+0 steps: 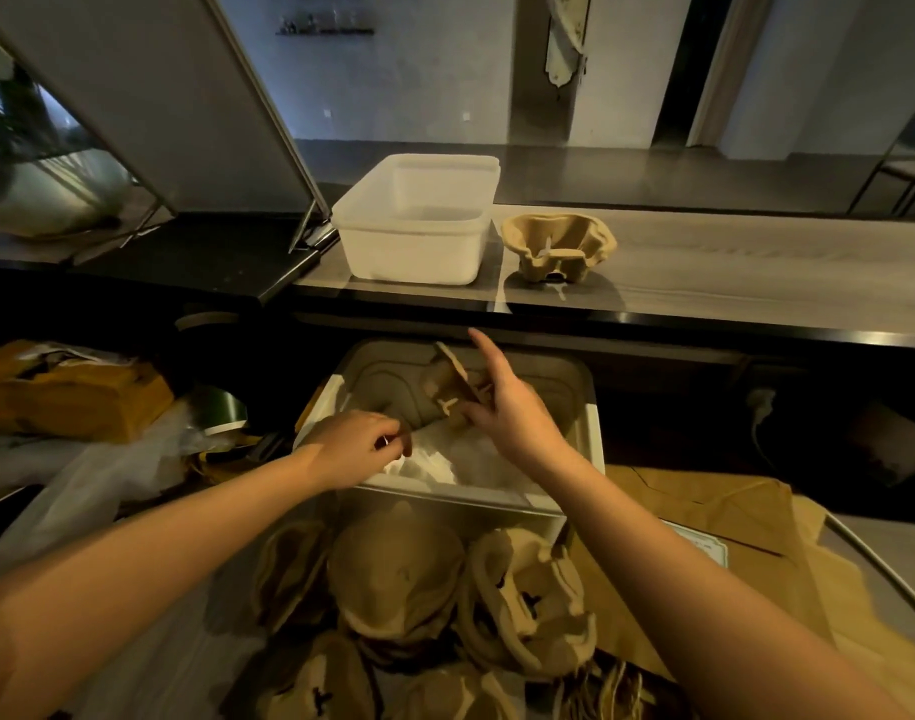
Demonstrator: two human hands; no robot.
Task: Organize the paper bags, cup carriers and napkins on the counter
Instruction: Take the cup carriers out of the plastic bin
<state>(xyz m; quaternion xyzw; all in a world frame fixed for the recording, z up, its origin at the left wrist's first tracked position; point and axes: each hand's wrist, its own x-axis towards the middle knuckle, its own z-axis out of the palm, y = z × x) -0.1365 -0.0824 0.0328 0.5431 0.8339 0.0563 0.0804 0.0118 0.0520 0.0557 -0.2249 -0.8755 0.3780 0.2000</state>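
A pile of cup carriers lies nearest on the lower tabletop, with brown paper bags just to its right. Beyond them sits a white bin holding white napkins. The left hand, fingers curled, pinches the napkins at the bin's left side. The right hand grips a tilted single carrier above the bin, index finger pointing forward. Farther off, on a raised tabletop, a white tub stands just beside a lone carrier.

The counter bears a tub at 12 o'clock. A carrier sits just beside, at its 3 o'clock.
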